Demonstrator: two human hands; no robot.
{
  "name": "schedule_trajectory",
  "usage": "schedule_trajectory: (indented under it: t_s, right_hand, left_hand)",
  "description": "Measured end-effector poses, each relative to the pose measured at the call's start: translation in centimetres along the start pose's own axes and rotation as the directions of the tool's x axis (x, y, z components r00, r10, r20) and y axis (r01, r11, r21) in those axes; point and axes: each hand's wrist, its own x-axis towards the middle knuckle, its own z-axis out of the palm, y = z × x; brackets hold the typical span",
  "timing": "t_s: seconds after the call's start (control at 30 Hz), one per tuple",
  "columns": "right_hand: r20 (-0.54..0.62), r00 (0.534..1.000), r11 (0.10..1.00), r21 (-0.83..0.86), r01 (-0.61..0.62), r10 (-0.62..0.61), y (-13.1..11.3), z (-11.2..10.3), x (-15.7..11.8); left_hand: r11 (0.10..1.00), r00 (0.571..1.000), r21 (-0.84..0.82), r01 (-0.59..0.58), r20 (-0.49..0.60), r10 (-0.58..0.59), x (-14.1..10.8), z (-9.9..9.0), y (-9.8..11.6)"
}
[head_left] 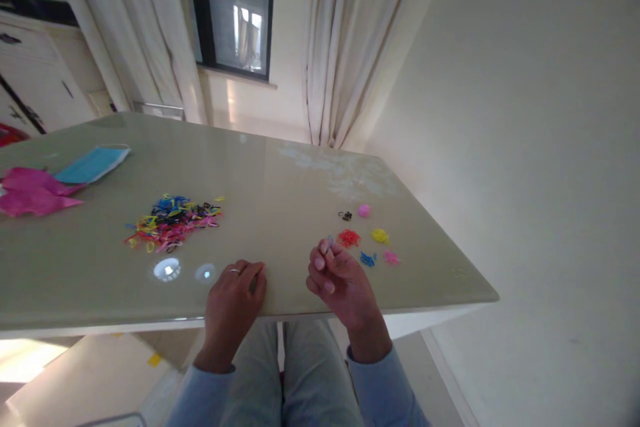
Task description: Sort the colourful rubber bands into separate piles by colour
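A small band is pinched at the fingertips of the right hand above the table, long axis roughly upright, free end up. The left hand is rested palm-down, fingers curled; whether anything is gripped cannot be told.

You have a loose multicoloured pile of small bands at left, separate black, red, blue, yellow and pink clusters at right, and one small loop pinched in your right hand.
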Motion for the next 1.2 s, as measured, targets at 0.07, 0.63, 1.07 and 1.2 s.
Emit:
schedule_trajectory:
  t_s: [0.07, 0.63, 1.07, 1.2]
  right_hand:
    - [-0.011, 1.000, 1.000, 0.011, 0.006, -0.006, -0.4, -0.5, -0.1]
    - [-0.316, 0.742, 0.309, -0.939, -0.153, -0.591, -5.2, -14.0, -4.8]
    - [-0.312, 0.825, -0.329, -0.806, -0.493, -0.472, -5.6, -14.8, -3.9]
    - [-0.257, 0.823, -0.289, -0.849, -0.443, -0.506, -5.6, -15.4, -4.3]
  left_hand:
    - [1.000, 1.000, 0.008, -0.003, -0.002, 0.003, 0.0, 0.0, -0.1]
    - [0.998, 1.000, 0.054, 0.012, 0.004, -0.012, 0.1, -0.4, 0.1]
    - [0.996, 1.000, 0.085, 0.011, 0.000, -0.011, 0.1, -0.5, 0.3]
    - [0.997, 1.000, 0.080, 0.014, -0.015, -0.013, 0.1, -0.5, 0.3]
